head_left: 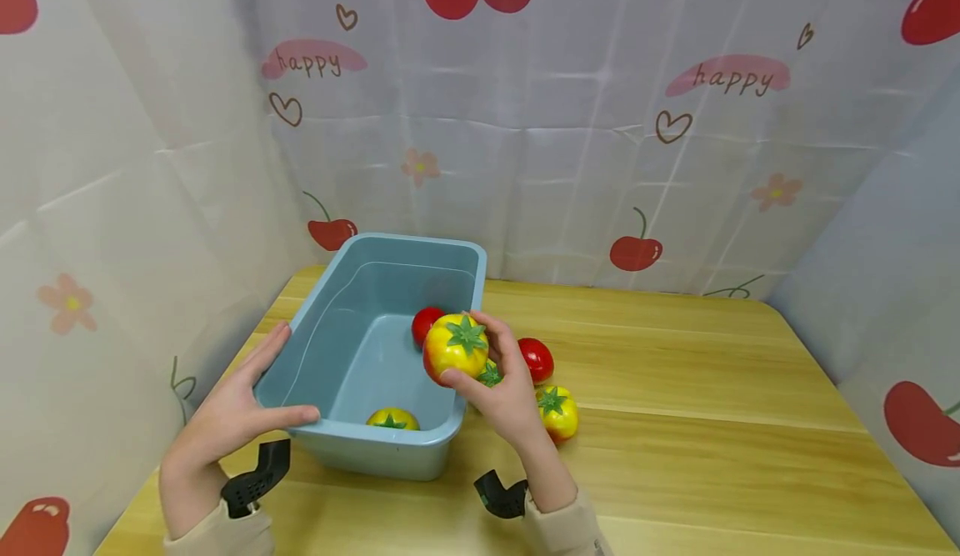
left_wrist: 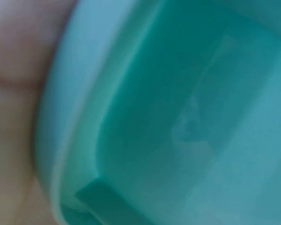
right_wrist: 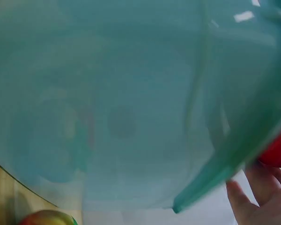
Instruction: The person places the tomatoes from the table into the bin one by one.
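My right hand [head_left: 504, 381] holds a yellow-and-red toy tomato [head_left: 453, 346] with a green leafy top, thumb in front and fingers behind. It is just over the right rim of a blue-grey plastic bin [head_left: 375, 458]. In the right wrist view, the bin's wall fills most of the picture, and the hand shows at the lower right under the tomato's red side [right_wrist: 277, 150]. Spread against the bin's near left corner, my left hand [head_left: 232, 402] has its thumb along the front rim. Inside the bin lie a red fruit [head_left: 426, 324] and another yellow tomato [head_left: 393, 419].
Right of the bin, a red fruit [head_left: 537, 360] and a yellow-red tomato [head_left: 558, 416] lie on the wooden table [head_left: 712, 423]. Another green-topped one [head_left: 491, 373] is partly hidden by my right hand. Printed curtains [head_left: 555, 172] enclose the table's back and sides.
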A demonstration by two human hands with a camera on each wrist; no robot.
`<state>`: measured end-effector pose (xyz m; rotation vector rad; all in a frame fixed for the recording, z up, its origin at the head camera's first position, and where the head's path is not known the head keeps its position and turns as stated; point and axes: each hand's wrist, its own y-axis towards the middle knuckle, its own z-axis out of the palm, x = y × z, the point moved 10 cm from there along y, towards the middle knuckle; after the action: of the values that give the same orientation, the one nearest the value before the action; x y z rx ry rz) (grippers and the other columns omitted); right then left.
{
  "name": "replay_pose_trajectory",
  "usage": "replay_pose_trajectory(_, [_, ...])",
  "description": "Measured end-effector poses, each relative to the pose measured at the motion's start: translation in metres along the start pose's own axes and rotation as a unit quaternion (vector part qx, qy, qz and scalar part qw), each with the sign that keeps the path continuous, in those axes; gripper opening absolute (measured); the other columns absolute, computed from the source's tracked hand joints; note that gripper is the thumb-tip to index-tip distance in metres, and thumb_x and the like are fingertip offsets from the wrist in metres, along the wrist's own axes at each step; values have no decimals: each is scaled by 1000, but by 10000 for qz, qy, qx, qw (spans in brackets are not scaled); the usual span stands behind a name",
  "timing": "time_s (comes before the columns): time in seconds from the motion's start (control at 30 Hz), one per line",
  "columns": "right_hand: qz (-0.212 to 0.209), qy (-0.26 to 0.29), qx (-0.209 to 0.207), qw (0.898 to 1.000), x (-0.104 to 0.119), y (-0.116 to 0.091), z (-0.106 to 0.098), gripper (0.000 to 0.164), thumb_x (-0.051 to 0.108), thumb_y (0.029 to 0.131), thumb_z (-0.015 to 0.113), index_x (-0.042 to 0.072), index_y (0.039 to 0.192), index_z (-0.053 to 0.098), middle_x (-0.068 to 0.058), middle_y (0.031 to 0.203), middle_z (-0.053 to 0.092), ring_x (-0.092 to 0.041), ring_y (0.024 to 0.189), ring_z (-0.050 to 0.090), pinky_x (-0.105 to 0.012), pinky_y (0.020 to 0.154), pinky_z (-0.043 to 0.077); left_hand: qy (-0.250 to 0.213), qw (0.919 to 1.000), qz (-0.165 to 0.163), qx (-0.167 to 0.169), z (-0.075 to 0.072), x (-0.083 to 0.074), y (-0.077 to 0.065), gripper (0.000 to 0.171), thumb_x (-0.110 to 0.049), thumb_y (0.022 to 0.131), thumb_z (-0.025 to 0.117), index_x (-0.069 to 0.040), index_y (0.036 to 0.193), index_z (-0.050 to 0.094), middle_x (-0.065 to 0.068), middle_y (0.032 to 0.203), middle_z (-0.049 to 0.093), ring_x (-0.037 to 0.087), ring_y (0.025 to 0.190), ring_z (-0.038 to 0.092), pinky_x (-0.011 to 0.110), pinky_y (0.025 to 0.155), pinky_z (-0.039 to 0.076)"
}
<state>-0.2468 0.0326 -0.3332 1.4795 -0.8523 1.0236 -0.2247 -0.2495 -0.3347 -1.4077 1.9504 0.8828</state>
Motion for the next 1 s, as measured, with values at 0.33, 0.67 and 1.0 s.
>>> replay_pose_trajectory(0.33, [-210, -555, 177, 9981, 3, -3, 13, 65, 28, 79, 76, 28, 135, 43, 11, 139, 45, -13, 130, 34, -56, 103, 27, 0, 10000, 18, -1, 0, 0, 2, 106, -21, 72, 82, -18, 152, 13, 8, 156, 9, 38, 138, 13, 63, 96, 22])
replay_pose_trajectory(0.67, [-142, -806, 34, 9966, 0, -3, -11, 69, 20, 77, 79, 27, 136, 45, 11, 138, 45, -14, 132, 33, -57, 104, 25, -3, 10000, -2, 6, 0, 1, 1, 107, -21, 72, 82, -18, 152, 12, 7, 156, 8, 38, 138, 13, 63, 96, 22])
replay_pose_trajectory(1.0, [-104, -1058, -161, 9942, -9, -4, -43, 71, 20, 75, 81, 28, 136, 44, 7, 138, 46, -14, 130, 36, -53, 106, 25, -11, 10000, -5, 31, 1, 1, 2, 107, -21, 72, 82, -18, 152, 11, 10, 156, 8, 39, 137, 12, 64, 96, 22])
